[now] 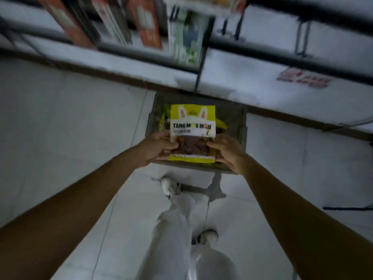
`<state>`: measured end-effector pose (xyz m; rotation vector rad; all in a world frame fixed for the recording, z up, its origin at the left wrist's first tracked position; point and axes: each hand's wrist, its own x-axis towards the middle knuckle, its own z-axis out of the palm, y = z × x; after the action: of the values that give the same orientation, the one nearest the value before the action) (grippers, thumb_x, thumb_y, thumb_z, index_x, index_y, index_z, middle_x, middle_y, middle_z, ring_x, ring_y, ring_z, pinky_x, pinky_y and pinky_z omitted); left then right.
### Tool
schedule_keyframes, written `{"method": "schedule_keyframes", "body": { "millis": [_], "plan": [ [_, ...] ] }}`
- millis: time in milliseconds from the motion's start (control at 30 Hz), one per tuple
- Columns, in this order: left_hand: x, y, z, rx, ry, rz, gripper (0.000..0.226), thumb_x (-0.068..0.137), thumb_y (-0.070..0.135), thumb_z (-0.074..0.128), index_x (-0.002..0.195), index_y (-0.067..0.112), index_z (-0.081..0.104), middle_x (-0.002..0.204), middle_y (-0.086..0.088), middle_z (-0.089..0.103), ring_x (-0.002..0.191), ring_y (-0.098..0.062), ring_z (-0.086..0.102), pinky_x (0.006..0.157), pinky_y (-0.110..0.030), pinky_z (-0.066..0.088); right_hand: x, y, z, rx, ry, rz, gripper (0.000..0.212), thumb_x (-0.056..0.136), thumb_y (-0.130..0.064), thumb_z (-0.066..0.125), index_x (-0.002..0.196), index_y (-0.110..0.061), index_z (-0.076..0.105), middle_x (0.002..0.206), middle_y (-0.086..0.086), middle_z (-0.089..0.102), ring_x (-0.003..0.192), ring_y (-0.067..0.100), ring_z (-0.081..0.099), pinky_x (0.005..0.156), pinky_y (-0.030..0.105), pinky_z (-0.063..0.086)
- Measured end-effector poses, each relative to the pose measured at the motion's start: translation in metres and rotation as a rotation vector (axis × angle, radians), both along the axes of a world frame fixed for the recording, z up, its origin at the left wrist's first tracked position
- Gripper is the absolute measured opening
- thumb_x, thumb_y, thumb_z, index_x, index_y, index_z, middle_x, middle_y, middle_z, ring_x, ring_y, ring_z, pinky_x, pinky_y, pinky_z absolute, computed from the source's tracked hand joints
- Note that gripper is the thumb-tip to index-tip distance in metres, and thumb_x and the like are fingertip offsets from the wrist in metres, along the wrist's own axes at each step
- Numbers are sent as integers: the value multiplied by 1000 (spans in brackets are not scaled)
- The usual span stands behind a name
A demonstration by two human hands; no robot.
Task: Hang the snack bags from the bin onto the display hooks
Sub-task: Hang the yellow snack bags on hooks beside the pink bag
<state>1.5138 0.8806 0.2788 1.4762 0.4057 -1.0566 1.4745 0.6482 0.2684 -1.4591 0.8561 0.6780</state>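
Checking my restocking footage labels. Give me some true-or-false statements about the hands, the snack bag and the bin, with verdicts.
1. The left hand and the right hand both hold the yellow snack bag by its lower part. True.
2. The yellow snack bag already hangs on a display hook. False: it is held above the bin.
3. The bin is empty. False: other yellow bags lie in it.
4. The bin stands on the floor below the display rack. True.
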Motion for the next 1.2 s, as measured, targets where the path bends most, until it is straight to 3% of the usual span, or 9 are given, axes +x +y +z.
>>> {"method": "schedule_keyframes", "body": {
  "millis": [133, 233, 333, 433, 600, 767, 900, 1067, 1200],
  "plan": [
    [0, -30, 107, -26, -164, -50, 22, 86, 1, 66, 98, 19, 62, 91, -2, 70, 89, -21, 65, 94, -44, 50, -6, -29, 113, -29, -217, -5, 10, 89, -3, 68, 94, -9, 63, 101, 18, 67, 95, 31, 66, 87, 46, 55],
    [-15, -58, 192, -24, -315, -113, 19, 86, -1, 67, 95, 15, 59, 91, -5, 68, 89, -23, 66, 90, -43, 53, -28, -56, 200, -97, -382, -13, 21, 88, 1, 67, 77, -18, 66, 85, 13, 64, 84, 29, 64, 75, 36, 54],
    [-17, -90, 280, -88, -490, -121, 22, 87, -1, 65, 105, 10, 58, 94, -6, 70, 84, -20, 69, 80, -35, 59, -47, -88, 297, -187, -605, -11, 12, 87, 1, 68, 92, -10, 67, 88, 18, 67, 81, 29, 65, 76, 45, 58],
    [-36, -118, 369, -145, -693, -133, 20, 86, -4, 65, 96, 13, 60, 81, 2, 73, 70, -10, 70, 63, -24, 58, -76, -115, 387, -249, -827, -27, 9, 89, 1, 66, 91, -8, 66, 84, 14, 68, 74, 26, 67, 73, 42, 59],
    [-59, -154, 481, -203, -955, -141, 20, 82, -4, 69, 84, 14, 60, 75, 0, 71, 73, -18, 67, 65, -26, 56, -122, -144, 501, -322, -1066, -103, 13, 90, 2, 65, 87, -11, 67, 69, 4, 69, 65, 21, 66, 64, 38, 61],
    [-77, -178, 565, -280, -1092, -136, 20, 85, -3, 66, 90, 13, 56, 73, 0, 67, 68, -12, 67, 63, -26, 58, -146, -164, 586, -387, -1194, -148, 7, 89, -1, 68, 95, -4, 66, 83, 15, 68, 69, 23, 67, 61, 36, 60],
    [-71, -190, 615, -271, -1209, -175, 15, 86, -1, 68, 97, 5, 59, 80, -4, 67, 75, -15, 66, 67, -28, 59, -149, -178, 636, -465, -1270, -128, 6, 91, -9, 68, 96, -5, 68, 92, 25, 70, 78, 26, 67, 72, 42, 58],
    [-56, -201, 661, -291, -1317, -170, 17, 86, 3, 69, 99, 8, 59, 92, -10, 69, 82, -19, 67, 66, -29, 56, -140, -186, 673, -429, -1347, -167, 11, 94, -9, 66, 85, -15, 62, 79, 10, 66, 66, 14, 63, 55, 23, 54],
    [-33, -211, 666, -339, -1312, -141, 19, 85, 1, 69, 100, 8, 59, 94, -14, 68, 80, -19, 67, 63, -26, 56, -115, -191, 679, -415, -1374, -199, 8, 93, -7, 67, 87, -12, 63, 84, 11, 68, 67, 17, 65, 53, 23, 56]
  ]
}}
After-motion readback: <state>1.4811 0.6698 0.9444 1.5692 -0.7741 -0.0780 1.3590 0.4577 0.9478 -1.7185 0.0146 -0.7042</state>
